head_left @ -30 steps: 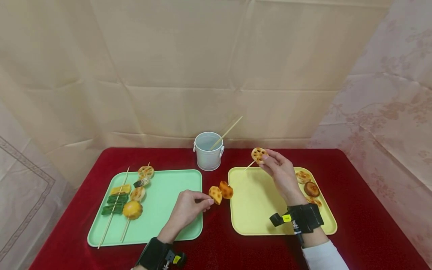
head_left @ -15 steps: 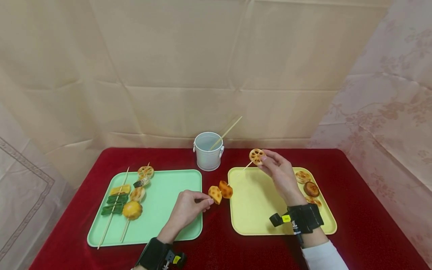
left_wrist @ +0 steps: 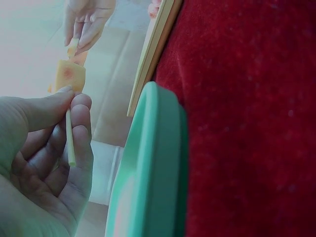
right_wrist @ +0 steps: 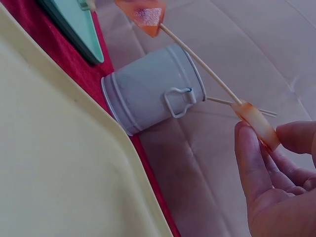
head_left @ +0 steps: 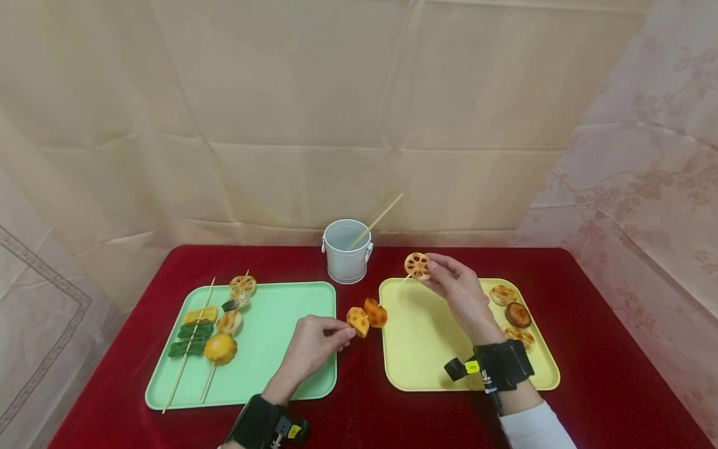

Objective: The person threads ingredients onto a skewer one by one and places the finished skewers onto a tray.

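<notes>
A skewer (right_wrist: 202, 64) hangs in the air between two hands at the middle of a red-covered counter (head_left: 361, 386), strung above the gap between two trays. The left hand (head_left: 316, 343), over the right edge of the green tray (head_left: 280, 312), pinches the pale stick by thumb and fingers just behind a brown-spotted yellow wedge (head_left: 358, 322), the stick's blunt end jutting out past the thumb. Next to the wedge sits a glossy orange piece (head_left: 375, 313); beyond it the stick runs bare to a lotus root slice (head_left: 417, 266), pale, browned at the rim and pierced by a ring of holes. The right hand (head_left: 462, 296) grips that slice between thumb and fingers above the yellow tray's far edge. Stick and slice meet, though how deep the tip goes cannot be seen. Three browned rounds (head_left: 518, 315) line the right edge of the yellow tray (head_left: 415, 355), part of which is hidden by the right forearm. Near the counter's far edge, a white bucket (head_left: 346, 265) with a bare stick (head_left: 381, 215) leaning out stands beyond the skewer, clear of it. Two loaded skewers, one with green pieces (head_left: 193, 331), one with a yellow squash (head_left: 220, 349), lie along the green tray's left side.
</notes>
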Motion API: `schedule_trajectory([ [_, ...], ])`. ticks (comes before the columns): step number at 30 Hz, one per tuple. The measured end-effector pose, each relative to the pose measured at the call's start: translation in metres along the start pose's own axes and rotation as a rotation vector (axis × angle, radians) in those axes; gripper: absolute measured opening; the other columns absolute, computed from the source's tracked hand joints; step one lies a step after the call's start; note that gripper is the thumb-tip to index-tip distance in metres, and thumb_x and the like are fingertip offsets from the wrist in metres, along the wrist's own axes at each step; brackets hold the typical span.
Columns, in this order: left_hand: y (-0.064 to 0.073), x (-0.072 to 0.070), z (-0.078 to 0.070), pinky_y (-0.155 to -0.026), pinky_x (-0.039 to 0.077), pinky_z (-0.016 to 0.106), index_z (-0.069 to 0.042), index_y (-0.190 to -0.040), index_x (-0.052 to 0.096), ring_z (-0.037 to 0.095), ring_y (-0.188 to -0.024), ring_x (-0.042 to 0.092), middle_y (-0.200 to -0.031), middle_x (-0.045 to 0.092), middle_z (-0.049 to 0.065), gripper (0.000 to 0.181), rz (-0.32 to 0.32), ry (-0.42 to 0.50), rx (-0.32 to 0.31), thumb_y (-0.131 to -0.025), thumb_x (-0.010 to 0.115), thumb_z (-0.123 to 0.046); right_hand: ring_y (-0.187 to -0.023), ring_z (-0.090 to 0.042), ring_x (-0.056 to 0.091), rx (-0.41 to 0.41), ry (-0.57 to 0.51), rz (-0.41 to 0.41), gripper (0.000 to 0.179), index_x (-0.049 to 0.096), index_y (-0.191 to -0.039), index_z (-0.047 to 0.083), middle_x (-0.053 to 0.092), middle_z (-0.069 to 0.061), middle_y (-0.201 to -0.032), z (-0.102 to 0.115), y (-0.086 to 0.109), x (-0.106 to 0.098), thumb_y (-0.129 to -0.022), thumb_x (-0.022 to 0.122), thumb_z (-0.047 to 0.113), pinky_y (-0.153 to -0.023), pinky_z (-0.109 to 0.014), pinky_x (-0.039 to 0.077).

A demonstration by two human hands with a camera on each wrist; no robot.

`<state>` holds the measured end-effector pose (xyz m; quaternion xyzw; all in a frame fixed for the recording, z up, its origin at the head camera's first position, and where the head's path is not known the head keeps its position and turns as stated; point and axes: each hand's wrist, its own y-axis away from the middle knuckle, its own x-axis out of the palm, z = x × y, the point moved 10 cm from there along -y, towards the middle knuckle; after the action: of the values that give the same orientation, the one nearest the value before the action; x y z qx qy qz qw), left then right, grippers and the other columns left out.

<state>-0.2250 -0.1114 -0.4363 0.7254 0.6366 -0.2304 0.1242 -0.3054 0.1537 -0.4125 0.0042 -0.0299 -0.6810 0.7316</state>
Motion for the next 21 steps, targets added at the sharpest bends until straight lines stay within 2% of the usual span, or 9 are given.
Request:
schedule_trajectory([
  [7, -0.001, -0.001, -0.001, -0.056, 0.050, 0.023, -0.009, -0.091, 0.084, 0.008, -0.062, 0.065, -0.070, 0.071, -0.006, 0.005, 0.003, -0.014, -0.011, -0.092, 0.079, -0.012, -0.094, -0.012, 0.070, 0.009, -0.017, 0.037, 0.046, 0.052, -0.143, -0.008, 0.064, -0.012, -0.122, -0.004, 0.000, 0.012, -0.107, 0.059, 0.019, -0.091, -0.027, 0.057],
  [15, 0.000, -0.002, -0.002, -0.055, 0.049, 0.023, -0.010, -0.090, 0.083, 0.008, -0.061, 0.065, -0.069, 0.071, -0.006, 0.005, -0.012, -0.014, -0.003, -0.091, 0.080, -0.012, -0.087, -0.014, 0.071, 0.021, 0.001, 0.049, 0.039, 0.057, -0.128, -0.012, 0.067, -0.005, -0.101, -0.010, 0.001, 0.021, -0.106, 0.061, 0.020, -0.086, -0.027, 0.059],
  [21, 0.000, -0.003, -0.003, -0.054, 0.049, 0.023, -0.010, -0.090, 0.083, 0.007, -0.061, 0.065, -0.069, 0.071, -0.006, 0.004, -0.023, -0.022, -0.003, -0.091, 0.080, -0.012, -0.087, -0.014, 0.070, 0.035, 0.026, 0.085, 0.034, 0.059, -0.124, -0.011, 0.068, -0.004, -0.100, -0.016, 0.003, 0.029, -0.105, 0.062, 0.017, -0.085, -0.028, 0.059],
])
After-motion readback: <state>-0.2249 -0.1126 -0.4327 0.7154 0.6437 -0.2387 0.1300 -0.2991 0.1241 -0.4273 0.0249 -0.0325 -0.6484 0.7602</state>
